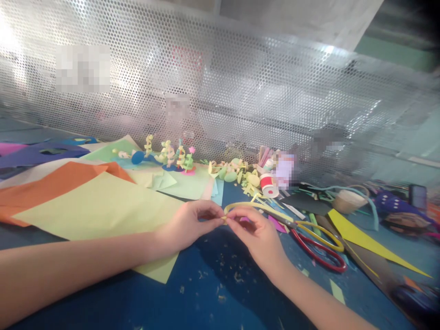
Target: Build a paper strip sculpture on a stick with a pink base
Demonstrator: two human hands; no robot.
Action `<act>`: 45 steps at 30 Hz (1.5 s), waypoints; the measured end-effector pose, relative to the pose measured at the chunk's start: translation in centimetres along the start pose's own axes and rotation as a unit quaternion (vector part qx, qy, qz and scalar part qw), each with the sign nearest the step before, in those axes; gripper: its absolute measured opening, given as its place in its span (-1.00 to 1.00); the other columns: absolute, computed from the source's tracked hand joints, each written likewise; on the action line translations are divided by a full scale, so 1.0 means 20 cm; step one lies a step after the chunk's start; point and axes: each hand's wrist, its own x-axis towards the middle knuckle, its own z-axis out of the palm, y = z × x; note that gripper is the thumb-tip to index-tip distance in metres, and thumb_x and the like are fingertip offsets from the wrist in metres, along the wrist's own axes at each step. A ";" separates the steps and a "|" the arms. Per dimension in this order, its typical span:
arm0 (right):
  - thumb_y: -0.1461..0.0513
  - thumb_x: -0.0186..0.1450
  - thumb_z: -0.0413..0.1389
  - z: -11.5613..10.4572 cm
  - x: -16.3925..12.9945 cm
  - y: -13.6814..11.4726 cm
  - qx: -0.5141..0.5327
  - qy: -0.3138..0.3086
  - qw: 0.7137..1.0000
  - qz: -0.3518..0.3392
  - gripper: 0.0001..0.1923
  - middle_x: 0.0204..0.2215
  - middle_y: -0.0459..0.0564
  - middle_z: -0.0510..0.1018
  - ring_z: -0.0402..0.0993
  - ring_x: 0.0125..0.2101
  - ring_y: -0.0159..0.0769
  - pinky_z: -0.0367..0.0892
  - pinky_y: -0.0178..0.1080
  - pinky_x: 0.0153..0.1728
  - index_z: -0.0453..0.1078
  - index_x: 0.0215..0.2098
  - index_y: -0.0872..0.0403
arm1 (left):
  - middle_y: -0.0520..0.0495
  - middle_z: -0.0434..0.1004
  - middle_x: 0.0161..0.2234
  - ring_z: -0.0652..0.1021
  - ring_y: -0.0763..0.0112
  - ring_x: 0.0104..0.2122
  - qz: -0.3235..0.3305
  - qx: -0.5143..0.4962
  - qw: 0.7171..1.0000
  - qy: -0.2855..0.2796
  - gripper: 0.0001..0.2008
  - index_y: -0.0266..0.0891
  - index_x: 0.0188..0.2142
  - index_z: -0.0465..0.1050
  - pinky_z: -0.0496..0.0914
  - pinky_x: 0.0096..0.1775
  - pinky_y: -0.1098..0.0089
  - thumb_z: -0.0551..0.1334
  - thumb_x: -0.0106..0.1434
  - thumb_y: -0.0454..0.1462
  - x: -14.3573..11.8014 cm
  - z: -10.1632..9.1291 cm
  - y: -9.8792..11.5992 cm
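My left hand (190,224) and my right hand (259,236) meet over the blue table, fingertips pinched together on a narrow yellow paper strip (242,204). The strip curves up from the fingers and over the right hand; its pinched end is mostly hidden. Just right of my right hand lie scissors (319,247) with one red and one yellow handle. Under my left forearm and wrist spreads a large pale yellow sheet (103,206).
Orange paper (62,188) lies at the left. Small curled paper figures (168,153) stand at the back, beside a red and white spool (268,185). On the right are a bright yellow paper piece (371,240) and a phone (417,197). A perforated metal screen (137,87) closes the far side.
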 end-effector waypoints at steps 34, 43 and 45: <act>0.15 0.16 0.20 0.01 0.01 0.00 0.204 -0.017 0.964 0.168 -0.77 -0.45 -0.15 0.52 0.44 -0.47 -0.46 0.39 -0.37 -0.35 0.36 -0.25 0.05 | -0.04 0.55 -0.41 0.48 0.46 -0.42 -0.091 -0.095 0.990 -0.052 -0.72 -0.26 -0.26 0.53 0.35 -0.30 0.43 0.32 0.08 -0.14 0.05 -0.04 -0.05; 0.17 0.18 0.18 0.01 0.01 -0.02 0.170 -0.011 0.977 0.128 -0.84 -0.38 -0.12 0.53 0.50 -0.36 -0.40 0.41 -0.34 -0.24 0.41 -0.27 0.04 | 0.00 0.51 -0.51 0.41 0.54 -0.50 -0.071 -0.120 0.990 -0.016 -0.81 -0.27 -0.36 0.55 0.31 -0.37 0.49 0.30 0.11 -0.18 0.06 -0.04 -0.08; 0.19 0.19 0.17 0.01 0.01 -0.02 0.138 -0.010 0.985 0.104 -0.87 -0.38 -0.12 0.53 0.49 -0.35 -0.40 0.41 -0.36 -0.26 0.41 -0.28 0.03 | 0.02 0.50 -0.52 0.41 0.54 -0.51 -0.071 -0.121 0.990 -0.006 -0.82 -0.27 -0.37 0.55 0.31 -0.37 0.49 0.30 0.11 -0.19 0.06 -0.04 -0.08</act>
